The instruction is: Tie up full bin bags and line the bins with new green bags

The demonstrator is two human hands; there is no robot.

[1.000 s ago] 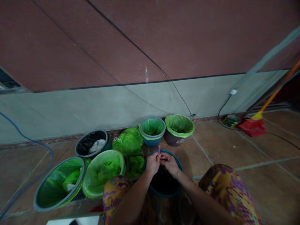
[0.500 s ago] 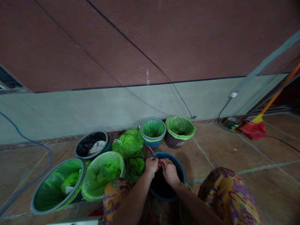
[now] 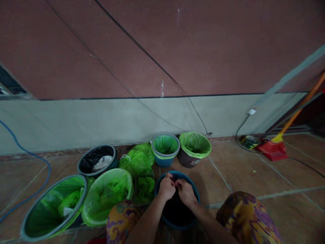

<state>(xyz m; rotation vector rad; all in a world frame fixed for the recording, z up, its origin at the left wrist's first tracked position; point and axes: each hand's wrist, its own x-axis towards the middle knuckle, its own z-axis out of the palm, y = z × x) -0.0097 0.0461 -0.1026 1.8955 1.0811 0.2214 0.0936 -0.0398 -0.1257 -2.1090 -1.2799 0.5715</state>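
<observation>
My left hand [image 3: 167,187] and my right hand [image 3: 185,191] are held close together above a round blue bin [image 3: 177,226] with a dark inside. The fingers of both are closed in a pinch, the fingertips almost meeting. A small bit of a thin pink strip [image 3: 173,181] shows at my left fingertips; most of it is hidden by the hands. My right fingertips meet the left ones beside it, and what lies between them is too small to make out clearly.
Behind stand a blue bin [image 3: 165,162] and a brown bin [image 3: 186,160], both lined in green. To the left are a black-lined bin [image 3: 111,166], green-lined bins [image 3: 85,217] and a green bag [image 3: 137,164]. A red dustpan [image 3: 273,151] and a blue hose [image 3: 27,154] lie farther out.
The pink strip stood up above my left hand earlier; now only a small bit shows. My left hand has turned with its fingers pointing more upward. The view has shifted slightly.
</observation>
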